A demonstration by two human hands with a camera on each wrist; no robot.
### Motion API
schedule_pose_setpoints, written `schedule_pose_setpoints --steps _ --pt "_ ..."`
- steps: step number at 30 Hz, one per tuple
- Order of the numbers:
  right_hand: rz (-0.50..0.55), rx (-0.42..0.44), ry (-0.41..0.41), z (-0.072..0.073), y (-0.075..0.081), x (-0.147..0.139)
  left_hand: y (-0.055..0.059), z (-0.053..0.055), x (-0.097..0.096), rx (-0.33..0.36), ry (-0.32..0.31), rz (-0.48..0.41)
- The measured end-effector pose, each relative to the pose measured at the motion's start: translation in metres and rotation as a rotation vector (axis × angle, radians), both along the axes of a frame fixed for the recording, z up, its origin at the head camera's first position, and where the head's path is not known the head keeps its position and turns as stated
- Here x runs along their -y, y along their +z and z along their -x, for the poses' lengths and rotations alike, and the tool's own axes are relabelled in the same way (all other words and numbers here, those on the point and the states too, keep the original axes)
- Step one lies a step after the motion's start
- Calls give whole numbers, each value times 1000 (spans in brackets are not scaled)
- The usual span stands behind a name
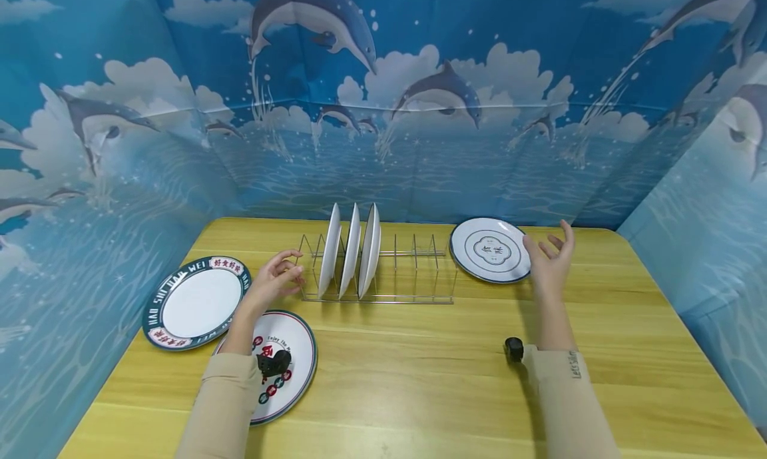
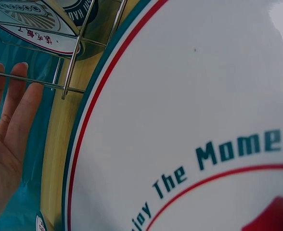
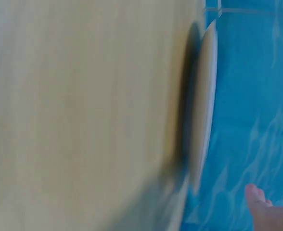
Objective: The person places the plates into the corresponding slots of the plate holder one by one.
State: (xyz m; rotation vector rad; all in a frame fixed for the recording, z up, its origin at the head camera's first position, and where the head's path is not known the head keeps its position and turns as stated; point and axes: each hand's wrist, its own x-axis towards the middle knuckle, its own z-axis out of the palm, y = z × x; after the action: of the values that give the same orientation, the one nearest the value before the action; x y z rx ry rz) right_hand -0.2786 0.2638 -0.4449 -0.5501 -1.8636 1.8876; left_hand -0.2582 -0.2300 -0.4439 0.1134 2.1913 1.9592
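Note:
My left hand is at the left end of a wire dish rack. In the left wrist view its fingers are extended at a rack wire; whether they touch it is unclear. Several plates stand upright in the rack's left slots. My right hand, fingers apart, is by the right edge of a blue-rimmed white plate lying right of the rack. Contact with that plate cannot be made out. The right wrist view shows the plate edge-on and blurred, with part of the hand low at right.
A green-rimmed plate lies at the table's left. Nearer me, a white plate with printed lettering lies partly under the left forearm. A dolphin-print cloth hangs behind and beside the wooden table.

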Motion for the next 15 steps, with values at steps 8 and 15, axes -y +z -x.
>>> schedule_pose_setpoints --steps 8,15 --pt "-77 227 93 17 -47 -39 1 -1 -1 -19 -4 7" --pt "71 329 265 -1 -26 -27 0 0 0 -16 -1 -2"
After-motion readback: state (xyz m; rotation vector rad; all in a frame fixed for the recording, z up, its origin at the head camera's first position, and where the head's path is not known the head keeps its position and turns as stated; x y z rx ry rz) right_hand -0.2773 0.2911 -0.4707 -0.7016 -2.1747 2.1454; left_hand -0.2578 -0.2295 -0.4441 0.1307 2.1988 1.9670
